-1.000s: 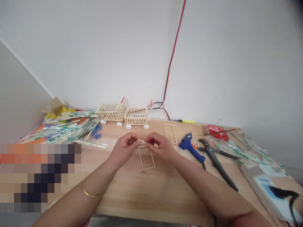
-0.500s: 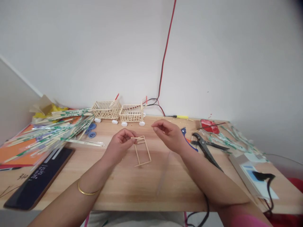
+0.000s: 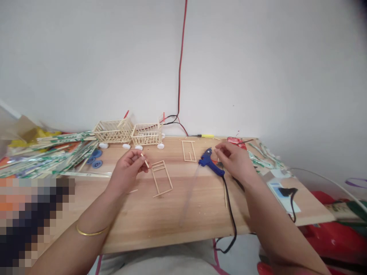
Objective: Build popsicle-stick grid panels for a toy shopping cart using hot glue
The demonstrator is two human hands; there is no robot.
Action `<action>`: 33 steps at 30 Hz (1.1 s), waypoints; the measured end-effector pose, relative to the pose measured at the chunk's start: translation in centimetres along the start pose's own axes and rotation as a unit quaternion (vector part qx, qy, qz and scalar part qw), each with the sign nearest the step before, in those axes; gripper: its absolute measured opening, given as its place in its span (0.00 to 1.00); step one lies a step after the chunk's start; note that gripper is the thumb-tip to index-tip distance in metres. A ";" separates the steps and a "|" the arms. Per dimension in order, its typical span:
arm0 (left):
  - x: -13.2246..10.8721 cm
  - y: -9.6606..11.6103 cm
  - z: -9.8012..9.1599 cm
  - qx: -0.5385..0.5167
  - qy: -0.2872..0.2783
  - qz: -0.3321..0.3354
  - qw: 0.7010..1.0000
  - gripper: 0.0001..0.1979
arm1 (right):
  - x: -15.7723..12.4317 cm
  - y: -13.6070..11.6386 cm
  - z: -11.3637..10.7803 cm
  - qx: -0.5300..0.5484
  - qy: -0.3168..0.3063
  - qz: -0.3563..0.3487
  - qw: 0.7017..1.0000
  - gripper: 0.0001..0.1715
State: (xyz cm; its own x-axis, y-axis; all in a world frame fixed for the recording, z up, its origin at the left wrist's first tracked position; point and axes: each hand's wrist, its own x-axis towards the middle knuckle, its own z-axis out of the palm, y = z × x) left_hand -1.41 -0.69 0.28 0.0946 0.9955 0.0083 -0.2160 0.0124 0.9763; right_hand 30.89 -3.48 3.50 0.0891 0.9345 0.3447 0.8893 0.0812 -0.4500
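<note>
My left hand [image 3: 128,167] pinches a short wooden stick [image 3: 145,160] just left of a rectangular stick frame [image 3: 161,178] lying on the wooden table [image 3: 160,217]. My right hand [image 3: 235,160] reaches over to the blue glue gun [image 3: 211,166], fingers curled right beside its body; I cannot see a firm grip on it. The gun's black cord [image 3: 231,214] runs off the table's front edge.
Two stick carts with white wheels [image 3: 129,133] stand at the back by the wall. A second small frame [image 3: 189,150] lies behind the gun. Wrapped chopsticks [image 3: 48,152] pile at the left, blue caps [image 3: 96,158] beside them. Wrappers and a red object [image 3: 235,140] lie at the right.
My right hand let go of the short stick and swung right to the glue gun. My left hand kept the stick and drew slightly left. The view shifted right.
</note>
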 end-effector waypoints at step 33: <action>-0.6 -0.8 0.4 0.141 0.009 0.119 0.983 0.06 | -3.3 -8.7 4.6 0.330 -0.214 -0.091 0.915 0.16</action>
State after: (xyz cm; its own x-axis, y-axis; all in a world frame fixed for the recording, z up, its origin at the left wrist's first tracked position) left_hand -0.94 -1.31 -0.39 0.0564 0.9683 0.2433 0.0476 -0.2460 0.9681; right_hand 20.80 -5.69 2.50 -0.3435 0.9232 0.1723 0.3940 0.3082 -0.8659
